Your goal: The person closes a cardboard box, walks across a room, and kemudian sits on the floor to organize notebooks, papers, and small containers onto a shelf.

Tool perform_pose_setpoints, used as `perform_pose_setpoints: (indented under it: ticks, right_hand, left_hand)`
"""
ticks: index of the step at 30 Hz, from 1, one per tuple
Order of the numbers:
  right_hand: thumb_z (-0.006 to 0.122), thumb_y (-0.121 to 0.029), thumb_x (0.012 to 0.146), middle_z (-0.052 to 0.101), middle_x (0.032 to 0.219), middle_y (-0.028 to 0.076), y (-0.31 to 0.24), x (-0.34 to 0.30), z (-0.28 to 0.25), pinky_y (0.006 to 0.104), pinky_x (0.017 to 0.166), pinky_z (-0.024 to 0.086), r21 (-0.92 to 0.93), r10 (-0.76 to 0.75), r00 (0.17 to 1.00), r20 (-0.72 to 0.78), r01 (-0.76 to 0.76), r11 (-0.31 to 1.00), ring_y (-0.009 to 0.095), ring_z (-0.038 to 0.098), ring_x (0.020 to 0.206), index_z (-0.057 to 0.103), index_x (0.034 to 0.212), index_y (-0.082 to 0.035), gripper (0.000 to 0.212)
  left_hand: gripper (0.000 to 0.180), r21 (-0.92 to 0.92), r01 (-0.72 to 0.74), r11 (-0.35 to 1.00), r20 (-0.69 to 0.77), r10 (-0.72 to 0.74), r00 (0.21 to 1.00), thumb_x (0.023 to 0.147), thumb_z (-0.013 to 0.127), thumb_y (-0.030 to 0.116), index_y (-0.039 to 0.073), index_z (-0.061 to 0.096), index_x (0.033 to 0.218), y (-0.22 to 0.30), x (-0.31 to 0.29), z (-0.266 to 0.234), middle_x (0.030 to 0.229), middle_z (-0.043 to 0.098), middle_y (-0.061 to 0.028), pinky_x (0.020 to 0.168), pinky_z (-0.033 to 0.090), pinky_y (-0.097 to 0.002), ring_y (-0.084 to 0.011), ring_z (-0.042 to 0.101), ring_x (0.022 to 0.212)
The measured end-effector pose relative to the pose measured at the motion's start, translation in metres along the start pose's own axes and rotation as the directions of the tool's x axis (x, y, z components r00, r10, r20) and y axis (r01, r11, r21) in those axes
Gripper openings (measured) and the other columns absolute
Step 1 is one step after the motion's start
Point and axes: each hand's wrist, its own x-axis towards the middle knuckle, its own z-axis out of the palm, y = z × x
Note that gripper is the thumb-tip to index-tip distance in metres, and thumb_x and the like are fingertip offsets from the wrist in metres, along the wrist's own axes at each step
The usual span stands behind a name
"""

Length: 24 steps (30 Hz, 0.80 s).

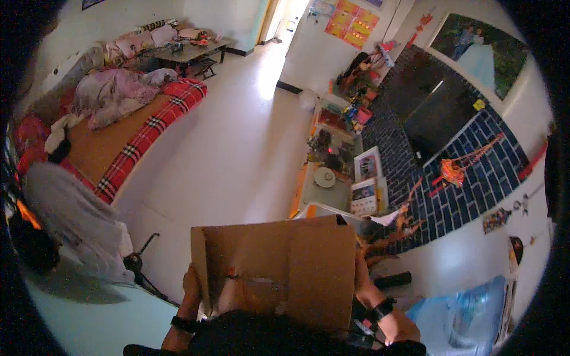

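A brown cardboard box [273, 267] is held up close in front of my body, its open side toward me and some tape showing within. My left hand [191, 288] is closed on the box's left side, with a dark band around the wrist. Against the right side, my right hand [363, 279] grips the box, and a black watch sits on that wrist. Most fingers of both hands are hidden behind the cardboard. The box's lower part is partly covered by a dark shape at the bottom of the view.
At left stands a sofa with a red plaid cover [160, 121] and a rumpled pink blanket [119, 95]. A low table [190, 52] is beyond. A cluttered cabinet [309, 193] runs along the right wall below a dark television [436, 107]. A blue translucent container [463, 320] stands lower right.
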Motion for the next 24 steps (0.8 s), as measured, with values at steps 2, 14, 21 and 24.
perform_pose_setpoints:
  ticks: [2,14,21,24]
  right_hand:
    - [0.029,-0.037,0.09,0.044,0.119,0.005,0.004,0.101,-0.033,0.0326,0.086,0.038,0.105,0.038,0.99,0.139,-0.053,0.993,0.018,0.044,0.105,0.038,0.123,-0.006,0.047]
    - [0.03,-0.042,0.088,0.048,0.114,0.006,-0.185,0.404,0.103,0.0326,0.088,0.036,-0.022,0.064,0.982,0.177,-0.062,0.998,0.019,0.045,0.101,0.045,0.115,-0.005,0.047]
    - [0.038,-0.042,0.087,0.047,0.111,0.0,-0.275,0.562,0.124,0.029,0.08,0.039,0.2,0.095,0.995,0.006,-0.094,0.975,0.016,0.045,0.096,0.048,0.112,-0.009,0.043]
    - [0.038,-0.042,0.087,0.046,0.114,0.001,-0.275,0.658,0.088,0.0304,0.082,0.038,0.242,0.037,0.999,-0.03,-0.028,0.97,0.018,0.045,0.098,0.044,0.116,-0.009,0.045]
  left_hand:
    - [0.049,-0.054,0.022,0.998,-0.1,-0.027,0.995,0.088,0.028,0.037,-0.006,0.051,0.099,0.014,0.067,0.027,0.087,0.057,-0.0141,0.063,0.044,-0.0332,-0.0227,0.055,0.073]
    - [0.051,-0.131,-0.13,0.983,-0.212,0.101,0.972,0.089,0.025,0.039,-0.002,0.054,0.098,0.199,0.305,0.153,0.081,0.059,-0.0132,0.064,0.045,-0.0349,-0.0243,0.056,0.068]
    - [0.057,0.412,0.023,0.911,-0.157,0.046,0.987,0.088,0.026,0.043,-0.006,0.055,0.096,0.315,0.512,0.248,0.085,0.059,-0.0178,0.069,0.043,-0.0366,-0.0256,0.057,0.074]
    - [0.06,0.443,-0.018,0.897,-0.074,0.057,0.996,0.087,0.026,0.045,-0.007,0.054,0.098,0.346,0.62,0.28,0.087,0.059,-0.0186,0.072,0.042,-0.0356,-0.026,0.056,0.079]
